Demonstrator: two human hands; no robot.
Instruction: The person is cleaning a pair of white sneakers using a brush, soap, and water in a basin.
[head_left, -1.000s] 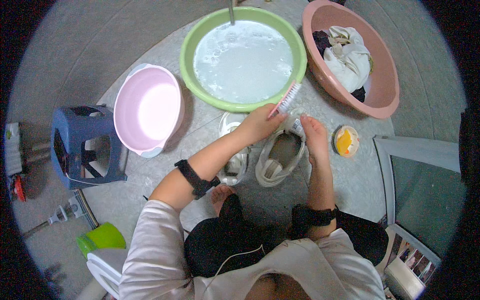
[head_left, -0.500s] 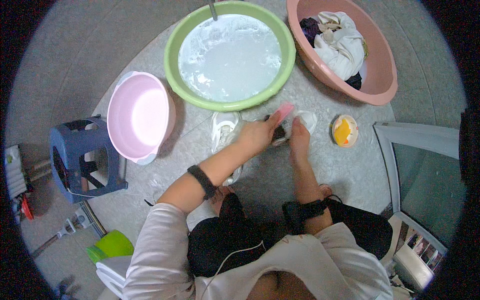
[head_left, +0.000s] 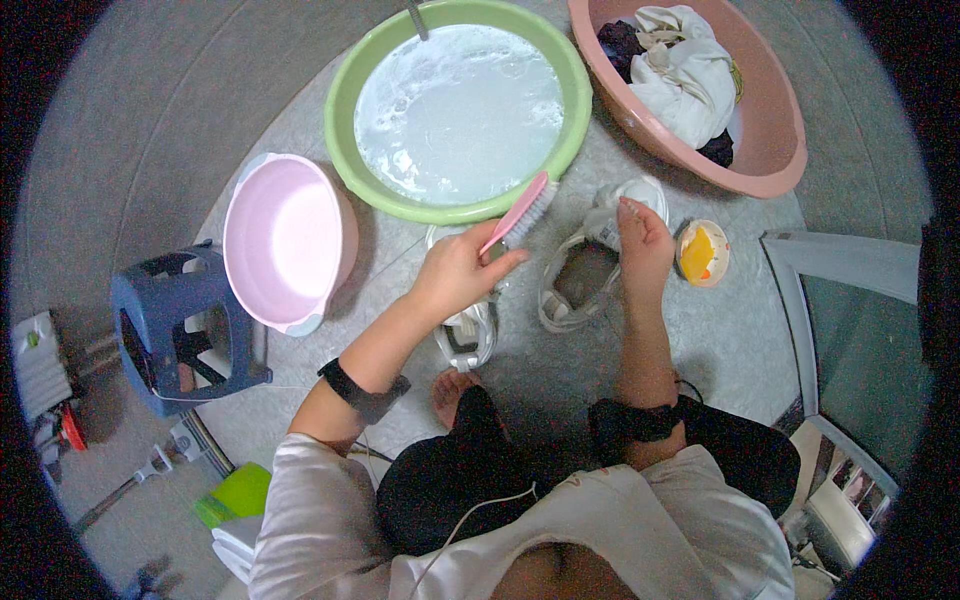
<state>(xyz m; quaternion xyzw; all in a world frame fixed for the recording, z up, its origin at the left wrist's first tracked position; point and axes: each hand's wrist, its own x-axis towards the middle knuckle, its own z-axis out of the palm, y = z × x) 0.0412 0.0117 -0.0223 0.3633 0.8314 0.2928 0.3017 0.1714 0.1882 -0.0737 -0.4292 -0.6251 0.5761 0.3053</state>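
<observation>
My left hand (head_left: 470, 262) is closed round the handle of a pink brush (head_left: 526, 208) with white bristles, its head tilted up near the green basin's rim. Beneath that hand a white sneaker (head_left: 468, 335) stands on the floor, partly covered by it. Another white sneaker (head_left: 556, 305) shows its dark inside and has its toe pointing away from me. At its right side my right hand (head_left: 646, 246) is closed, the fingertips pinched at its upper front; exactly which part they grip is hard to make out.
Ahead stands a green basin (head_left: 345, 150) of cloudy, sudsy water. A salmon basin (head_left: 775, 150) with clothes is at far right, a pink basin (head_left: 345, 225) and blue stool (head_left: 190, 330) at left. A small bowl (head_left: 720, 275) with something yellow sits right of the sneakers.
My left hand has lifted the brush away from the right sneaker, back to the left. The sneaker's opening now shows, and my right hand has shifted right, its fingers now pinched.
</observation>
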